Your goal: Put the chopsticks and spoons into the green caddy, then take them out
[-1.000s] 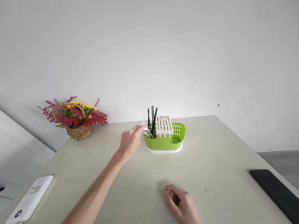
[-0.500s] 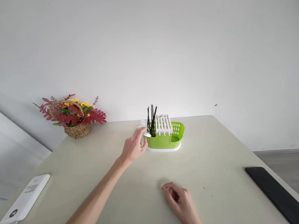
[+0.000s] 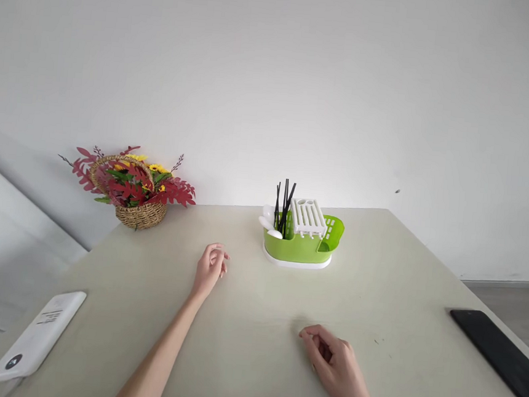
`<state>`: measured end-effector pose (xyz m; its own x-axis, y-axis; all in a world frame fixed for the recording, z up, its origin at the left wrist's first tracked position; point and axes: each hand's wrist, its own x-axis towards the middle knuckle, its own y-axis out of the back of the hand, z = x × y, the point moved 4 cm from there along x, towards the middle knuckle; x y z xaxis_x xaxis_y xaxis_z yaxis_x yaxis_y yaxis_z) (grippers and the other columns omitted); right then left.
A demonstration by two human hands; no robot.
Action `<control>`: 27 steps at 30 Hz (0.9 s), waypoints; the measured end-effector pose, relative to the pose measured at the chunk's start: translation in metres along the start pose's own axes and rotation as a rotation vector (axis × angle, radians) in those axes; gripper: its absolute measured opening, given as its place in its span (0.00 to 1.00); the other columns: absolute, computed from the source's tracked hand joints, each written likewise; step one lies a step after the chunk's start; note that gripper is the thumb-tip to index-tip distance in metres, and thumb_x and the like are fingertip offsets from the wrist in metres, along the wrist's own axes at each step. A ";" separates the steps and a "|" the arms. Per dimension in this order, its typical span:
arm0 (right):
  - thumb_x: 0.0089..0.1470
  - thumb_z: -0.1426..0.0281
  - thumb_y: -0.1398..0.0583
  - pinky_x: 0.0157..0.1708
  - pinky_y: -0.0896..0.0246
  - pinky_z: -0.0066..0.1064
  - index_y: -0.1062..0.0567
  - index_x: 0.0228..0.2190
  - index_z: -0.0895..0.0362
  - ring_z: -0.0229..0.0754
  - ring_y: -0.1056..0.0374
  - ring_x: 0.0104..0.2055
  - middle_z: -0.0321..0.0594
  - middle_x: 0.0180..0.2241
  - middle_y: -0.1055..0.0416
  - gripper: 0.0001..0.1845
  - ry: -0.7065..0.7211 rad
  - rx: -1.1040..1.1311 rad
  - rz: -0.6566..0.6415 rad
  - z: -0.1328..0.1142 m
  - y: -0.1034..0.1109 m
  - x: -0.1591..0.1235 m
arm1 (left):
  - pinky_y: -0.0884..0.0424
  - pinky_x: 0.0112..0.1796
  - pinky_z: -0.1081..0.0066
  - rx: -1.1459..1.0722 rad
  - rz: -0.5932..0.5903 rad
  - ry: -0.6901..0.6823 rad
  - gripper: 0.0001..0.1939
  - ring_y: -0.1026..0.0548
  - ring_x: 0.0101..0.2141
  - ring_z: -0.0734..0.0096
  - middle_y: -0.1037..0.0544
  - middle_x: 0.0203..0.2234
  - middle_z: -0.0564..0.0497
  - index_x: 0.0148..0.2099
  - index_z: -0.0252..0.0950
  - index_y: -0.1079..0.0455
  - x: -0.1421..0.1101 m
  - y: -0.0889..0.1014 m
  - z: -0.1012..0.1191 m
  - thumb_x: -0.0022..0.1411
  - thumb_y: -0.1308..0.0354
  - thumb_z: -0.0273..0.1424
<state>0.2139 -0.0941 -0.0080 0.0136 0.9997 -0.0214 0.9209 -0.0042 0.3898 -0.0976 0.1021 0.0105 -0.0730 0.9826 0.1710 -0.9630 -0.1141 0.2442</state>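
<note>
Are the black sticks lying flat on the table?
No, the black sticks are standing up in the green basket, next to the white spoons.

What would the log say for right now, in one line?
left hand: nothing seen held, clear of green caddy | right hand: curled | caddy: holds white spoons, black sticks | wicker flower basket: left of caddy

A wicker basket (image 3: 141, 215) of red and yellow flowers (image 3: 131, 181) stands near the wall (image 3: 274, 88)
</note>
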 end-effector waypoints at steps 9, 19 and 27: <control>0.64 0.46 0.45 0.26 0.49 0.29 0.21 0.33 0.53 0.38 0.47 0.25 0.31 0.21 0.42 0.26 -0.063 -0.042 0.151 0.001 -0.004 -0.001 | 0.36 0.23 0.74 0.038 -0.081 -0.015 0.15 0.29 0.21 0.75 0.22 0.29 0.53 0.44 0.39 0.30 -0.003 -0.006 0.003 0.66 0.43 0.45; 0.62 0.44 0.43 0.26 0.46 0.27 0.22 0.34 0.52 0.38 0.44 0.25 0.31 0.21 0.40 0.25 -0.129 -0.054 0.117 0.004 -0.001 -0.004 | 0.40 0.30 0.71 0.703 -0.321 -0.329 0.12 0.29 0.22 0.73 0.24 0.22 0.58 0.46 0.43 0.24 -0.048 -0.037 0.022 0.70 0.49 0.31; 0.62 0.43 0.44 0.25 0.45 0.28 0.21 0.35 0.53 0.38 0.45 0.24 0.32 0.21 0.40 0.27 -0.111 -0.077 0.109 0.007 0.000 -0.004 | 0.40 0.30 0.72 0.710 -0.329 -0.361 0.13 0.30 0.22 0.74 0.24 0.23 0.58 0.46 0.42 0.24 -0.054 -0.039 0.023 0.70 0.50 0.28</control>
<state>0.2164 -0.0983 -0.0142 0.1586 0.9845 -0.0754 0.8791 -0.1061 0.4647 -0.0499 0.0505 0.0138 0.3840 0.8887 0.2505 -0.5219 -0.0149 0.8529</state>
